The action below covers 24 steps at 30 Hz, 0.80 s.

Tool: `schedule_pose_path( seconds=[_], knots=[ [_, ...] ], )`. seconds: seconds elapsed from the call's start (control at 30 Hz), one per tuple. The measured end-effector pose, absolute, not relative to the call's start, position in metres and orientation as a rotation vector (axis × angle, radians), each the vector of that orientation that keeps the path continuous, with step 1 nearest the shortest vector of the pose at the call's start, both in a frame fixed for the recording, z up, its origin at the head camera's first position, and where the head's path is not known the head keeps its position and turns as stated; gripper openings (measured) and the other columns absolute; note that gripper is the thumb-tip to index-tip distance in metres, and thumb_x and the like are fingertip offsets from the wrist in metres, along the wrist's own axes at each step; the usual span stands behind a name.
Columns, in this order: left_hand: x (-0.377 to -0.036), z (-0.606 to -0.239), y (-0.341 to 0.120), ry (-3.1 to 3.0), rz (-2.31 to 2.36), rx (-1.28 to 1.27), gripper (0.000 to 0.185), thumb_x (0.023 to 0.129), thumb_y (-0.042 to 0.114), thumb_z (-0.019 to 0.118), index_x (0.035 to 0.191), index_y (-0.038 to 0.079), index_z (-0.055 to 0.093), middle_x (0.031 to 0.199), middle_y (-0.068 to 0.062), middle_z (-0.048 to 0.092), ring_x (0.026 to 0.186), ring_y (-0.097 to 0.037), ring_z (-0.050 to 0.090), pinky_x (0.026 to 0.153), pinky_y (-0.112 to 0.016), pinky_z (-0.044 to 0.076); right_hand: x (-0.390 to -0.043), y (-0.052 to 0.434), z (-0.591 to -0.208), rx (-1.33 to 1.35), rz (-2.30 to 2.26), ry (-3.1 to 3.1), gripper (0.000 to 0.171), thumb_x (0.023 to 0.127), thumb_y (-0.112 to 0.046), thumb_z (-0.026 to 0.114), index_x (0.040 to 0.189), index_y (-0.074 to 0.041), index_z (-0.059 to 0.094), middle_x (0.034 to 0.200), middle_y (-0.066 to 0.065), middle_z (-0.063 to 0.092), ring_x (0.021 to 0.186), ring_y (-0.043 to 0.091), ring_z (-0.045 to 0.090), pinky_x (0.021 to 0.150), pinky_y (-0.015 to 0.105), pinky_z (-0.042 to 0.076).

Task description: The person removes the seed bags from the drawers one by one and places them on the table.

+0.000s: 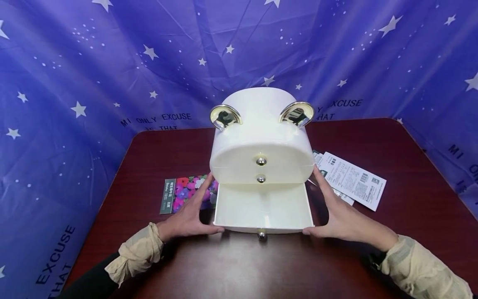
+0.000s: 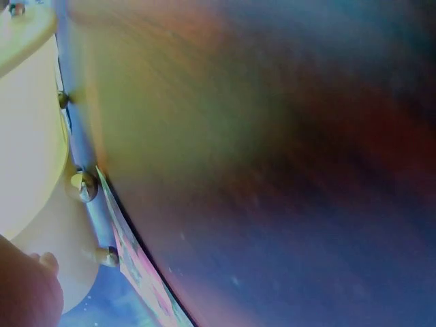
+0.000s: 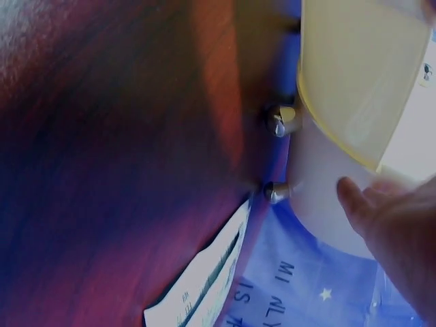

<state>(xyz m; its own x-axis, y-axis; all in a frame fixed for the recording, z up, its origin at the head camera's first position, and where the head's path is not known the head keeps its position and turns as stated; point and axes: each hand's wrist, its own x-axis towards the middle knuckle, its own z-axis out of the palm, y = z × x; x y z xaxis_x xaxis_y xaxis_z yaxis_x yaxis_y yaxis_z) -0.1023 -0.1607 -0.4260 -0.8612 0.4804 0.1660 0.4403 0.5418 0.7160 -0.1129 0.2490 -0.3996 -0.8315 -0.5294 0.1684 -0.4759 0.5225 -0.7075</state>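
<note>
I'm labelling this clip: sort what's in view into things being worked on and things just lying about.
In hand:
- left hand and right hand, touching the sides of the open bottom drawer
- white drawer box

Lying about:
- flower packet
- printed leaflets
- table

Right hand fingertips against cream drawer box; two metal knobs beside dark table; printed paper slip below.
</note>
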Motion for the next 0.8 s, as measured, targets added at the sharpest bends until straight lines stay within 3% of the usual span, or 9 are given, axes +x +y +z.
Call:
schedule_pose_path(
  seconds=[0.13,0.27,0.5,0.8],
  knots=[
    [-0.104,-0.427,-0.155,2.727,1.396,0.747,0.121,0.074,0.026,0.090,0.165,0.023,0.010,0.171,-0.008,0.023,0.156,-0.033,0.031,0.122,-0.060,0.032,-0.117,0.238,-0.405,-1.002,-1.479,2.719,0.129,0.065,0.003,0.090,0.163,-0.009,0.007,0.161,0.029,0.032,0.144,-0.015,0.032,0.114,0.003,0.032],
    [-0.107,-0.430,-0.149,2.762,1.538,0.697,0.104,0.078,0.017,0.087,0.161,0.019,0.024,0.163,-0.012,0.040,0.148,-0.032,0.044,0.120,-0.054,0.039,-0.120,0.228,-0.408,-1.009,-1.676,2.758,0.115,0.064,0.016,0.083,0.158,-0.003,0.021,0.152,0.031,0.043,0.140,-0.009,0.044,0.103,0.006,0.045],
    [-0.112,-0.430,-0.139,2.919,1.613,0.560,0.079,0.078,0.014,0.087,0.143,0.004,0.043,0.137,-0.015,0.063,0.127,-0.034,0.063,0.108,-0.050,0.050,-0.122,0.217,-0.411,-0.690,-1.678,2.934,0.095,0.070,0.011,0.083,0.149,0.002,0.031,0.139,0.024,0.056,0.118,-0.019,0.051,0.083,0.003,0.048],
    [-0.120,-0.432,-0.127,2.922,1.764,0.425,0.063,0.079,0.010,0.085,0.130,0.003,0.049,0.119,-0.014,0.068,0.110,-0.028,0.071,0.094,-0.052,0.058,-0.126,0.207,-0.416,-0.478,-1.662,3.048,0.084,0.076,0.002,0.082,0.143,0.001,0.032,0.130,0.017,0.059,0.104,-0.019,0.052,0.073,0.005,0.046]
  ],
)
